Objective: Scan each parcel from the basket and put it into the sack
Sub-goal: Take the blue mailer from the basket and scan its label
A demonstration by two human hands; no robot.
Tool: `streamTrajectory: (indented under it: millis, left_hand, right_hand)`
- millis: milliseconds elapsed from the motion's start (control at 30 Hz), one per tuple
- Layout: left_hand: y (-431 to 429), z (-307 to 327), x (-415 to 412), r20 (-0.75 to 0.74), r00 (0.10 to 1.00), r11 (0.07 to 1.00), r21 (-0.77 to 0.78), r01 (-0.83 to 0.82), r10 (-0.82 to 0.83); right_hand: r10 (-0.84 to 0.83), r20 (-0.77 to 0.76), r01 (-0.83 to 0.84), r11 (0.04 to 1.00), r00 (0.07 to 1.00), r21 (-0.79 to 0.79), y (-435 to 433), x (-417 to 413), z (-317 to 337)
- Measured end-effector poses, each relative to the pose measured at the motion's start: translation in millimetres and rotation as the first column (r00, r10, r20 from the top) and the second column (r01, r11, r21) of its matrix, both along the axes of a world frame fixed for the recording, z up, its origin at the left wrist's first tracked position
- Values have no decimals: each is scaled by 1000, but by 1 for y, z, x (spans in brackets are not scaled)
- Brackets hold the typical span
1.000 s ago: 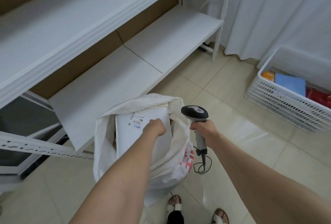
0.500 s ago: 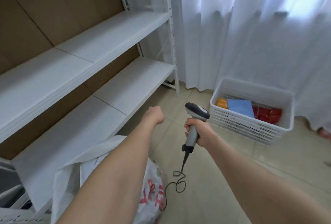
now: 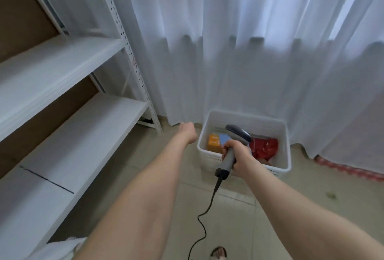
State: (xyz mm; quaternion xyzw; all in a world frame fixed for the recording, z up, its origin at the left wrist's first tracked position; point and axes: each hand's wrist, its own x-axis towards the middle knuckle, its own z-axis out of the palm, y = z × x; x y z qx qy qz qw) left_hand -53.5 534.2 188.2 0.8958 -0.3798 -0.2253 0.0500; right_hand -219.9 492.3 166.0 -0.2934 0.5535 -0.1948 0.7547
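Basket [image 3: 259,123] is sitting on the floor [image 3: 311,207] at the far centre-right, against the foot of the curtain [image 3: 228,52]. Inside, an orange parcel [image 3: 214,142] is lying at the left, a blue parcel [image 3: 224,138] is sitting just beside it and partly hidden by the scanner [image 3: 234,145], and a red parcel [image 3: 264,147] is filling the right side. Sack [image 3: 60,251]: only a strip of white cloth is showing at the near-left bottom edge, probably its mouth, well apart from the basket. Step in hand, as I am judging it: fetching the next parcel for scanning. To do it well, the left hand [image 3: 188,133] should be going for the orange or blue parcel, nearest its side, taking it by an edge so no finger is covering the label, and turning that face toward the scanner window before bagging. Labels are not readable from here, so a flip may be needed. The cable [image 3: 204,218], trailing down over the floor to the near edge, should be kept away from the feet. Pose: left arm is being held straight out, the hand hovering above the floor just left of the basket's near-left corner, touching nothing. Its fingers are hidden behind the back of the hand, so I cannot tell whether they are spread or curled. Right hand [image 3: 236,157] is wrapping round the scanner's grey handle, the head tilting far-right over the basket. Shelf unit [image 3: 83,135] is running along the left; a sandalled foot [image 3: 218,252] is showing at the near edge.
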Motion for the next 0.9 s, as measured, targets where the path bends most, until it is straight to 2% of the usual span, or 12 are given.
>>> streamTrajectory:
  millis: [300, 500, 733, 900]
  left_hand:
    - [-190, -57, 27, -28, 993, 990, 90, 113, -111]
    - [-303, -124, 28, -112, 990, 981, 162, 107, -89]
    - [-411, -269, 40, -217, 975, 976, 220, 4, 45]
    - [-444, -368, 49, -396, 879, 954, 244, -176, 263]
  right_hand:
    - [-141, -9, 141, 987, 990, 74, -177, 19, -43]
    - [-157, -72, 167, 975, 985, 148, -299, 24, -105]
    - [-120, -171, 159, 958, 978, 237, -419, 39, -223]
    - [-101, -209, 161, 943, 973, 290, -464, 56, -326]
